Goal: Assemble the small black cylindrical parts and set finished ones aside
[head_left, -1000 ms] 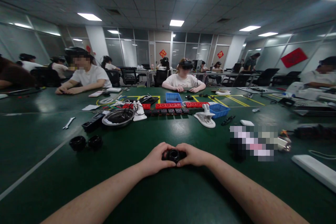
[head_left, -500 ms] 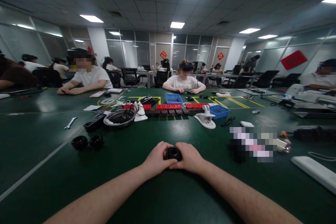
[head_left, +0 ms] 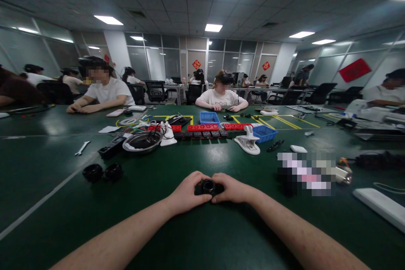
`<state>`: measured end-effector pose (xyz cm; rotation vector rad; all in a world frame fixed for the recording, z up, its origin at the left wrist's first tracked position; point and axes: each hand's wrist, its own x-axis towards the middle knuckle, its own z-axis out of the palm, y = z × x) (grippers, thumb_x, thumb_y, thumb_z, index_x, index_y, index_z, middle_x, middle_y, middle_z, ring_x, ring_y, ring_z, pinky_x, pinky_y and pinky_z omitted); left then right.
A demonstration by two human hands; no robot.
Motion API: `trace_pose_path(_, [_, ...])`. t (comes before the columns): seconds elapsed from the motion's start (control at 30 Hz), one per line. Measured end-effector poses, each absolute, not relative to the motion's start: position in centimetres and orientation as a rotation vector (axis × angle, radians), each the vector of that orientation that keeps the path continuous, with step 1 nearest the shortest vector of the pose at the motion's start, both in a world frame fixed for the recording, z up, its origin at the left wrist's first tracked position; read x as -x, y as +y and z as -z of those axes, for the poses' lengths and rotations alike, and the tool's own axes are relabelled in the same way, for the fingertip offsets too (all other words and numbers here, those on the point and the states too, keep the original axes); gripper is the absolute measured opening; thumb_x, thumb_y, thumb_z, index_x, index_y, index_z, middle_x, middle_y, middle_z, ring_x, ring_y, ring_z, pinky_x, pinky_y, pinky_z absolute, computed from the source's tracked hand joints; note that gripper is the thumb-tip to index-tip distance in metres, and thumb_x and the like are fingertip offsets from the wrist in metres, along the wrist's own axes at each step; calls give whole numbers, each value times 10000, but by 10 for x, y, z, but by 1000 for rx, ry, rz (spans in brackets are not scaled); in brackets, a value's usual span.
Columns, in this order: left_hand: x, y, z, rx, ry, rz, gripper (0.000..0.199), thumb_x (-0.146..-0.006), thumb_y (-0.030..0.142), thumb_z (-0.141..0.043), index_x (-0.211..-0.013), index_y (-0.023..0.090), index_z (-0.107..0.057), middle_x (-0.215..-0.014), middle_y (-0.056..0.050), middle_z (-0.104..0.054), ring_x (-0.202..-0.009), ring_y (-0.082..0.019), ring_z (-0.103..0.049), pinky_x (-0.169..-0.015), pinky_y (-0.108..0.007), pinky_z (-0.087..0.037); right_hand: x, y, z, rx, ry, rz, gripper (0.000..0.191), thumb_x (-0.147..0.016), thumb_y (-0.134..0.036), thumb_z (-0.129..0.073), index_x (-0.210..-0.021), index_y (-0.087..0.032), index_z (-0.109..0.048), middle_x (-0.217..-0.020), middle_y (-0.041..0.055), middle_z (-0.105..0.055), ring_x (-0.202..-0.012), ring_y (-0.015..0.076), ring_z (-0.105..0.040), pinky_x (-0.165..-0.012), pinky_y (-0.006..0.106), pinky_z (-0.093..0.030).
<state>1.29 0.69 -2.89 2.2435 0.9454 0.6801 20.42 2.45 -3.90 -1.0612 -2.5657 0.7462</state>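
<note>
A small black round part with a hollow centre (head_left: 208, 186) sits between my hands, low over the table in front of me; its exact kind is unclear. My left hand (head_left: 190, 190) curls round its left side, thumb at the near edge. From the right, my right hand (head_left: 230, 188) grips the same part with thumb and fingers. The thumb tips nearly meet in front of it, and the far fingers are partly hidden. Further left on the table stand two black ring-shaped parts (head_left: 93, 173) side by side.
On the green table (head_left: 152, 236) lie a wrench (head_left: 82, 148), a metal bowl (head_left: 142, 142), red power strips (head_left: 203, 127), a white clamp base (head_left: 247, 141) and a blue tray (head_left: 264, 133). A white bar (head_left: 379, 209) lies at right. Co-workers sit across the table.
My right hand has shifted slightly right on the black part, and its thumb has drawn back from over my left thumb. More of the part's right side shows.
</note>
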Motion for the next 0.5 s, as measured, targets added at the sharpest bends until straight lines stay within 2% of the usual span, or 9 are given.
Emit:
trace_pose_path(0.2, [-13, 4, 25, -2205, 979, -656, 319, -664, 323, -593, -956, 211, -528, -891, -12, -483, -798, -155, -464, -695, -258, -383, -207, 24, 31, 994, -2603, -821, 332, -631, -320, -634, -917, -167, -563, -871, 8, -498, -789, 148, -465, -678, 238, -360])
trace_pose_path(0.3, [-15, 3, 24, -2186, 1007, -647, 326, -656, 339, -599, -948, 212, -530, -870, -9, -476, -770, -150, -460, -674, -255, -383, -208, 25, 30, 978, -2599, -843, 297, -642, -299, -628, -897, -160, -568, -843, -1, -506, -751, 133, -471, -642, 221, -357])
trace_pose_path(0.4, [-17, 2, 28, -2172, 1083, -664, 335, -630, 352, -617, -921, 206, -537, -827, -5, -465, -721, -146, -453, -626, -246, -374, -205, 24, 34, 1080, -2565, -810, 313, -616, -363, -637, -833, -152, -556, -757, -15, -511, -668, 118, -468, -555, 201, -339])
trace_pose_path(0.5, [-20, 2, 34, -2152, 1191, -708, 331, -610, 324, -632, -899, 197, -535, -797, 0, -456, -683, -141, -443, -593, -240, -360, -198, 19, 42, 1282, -2516, -607, 394, -564, -472, -634, -770, -152, -533, -695, -10, -516, -605, 118, -458, -493, 201, -301])
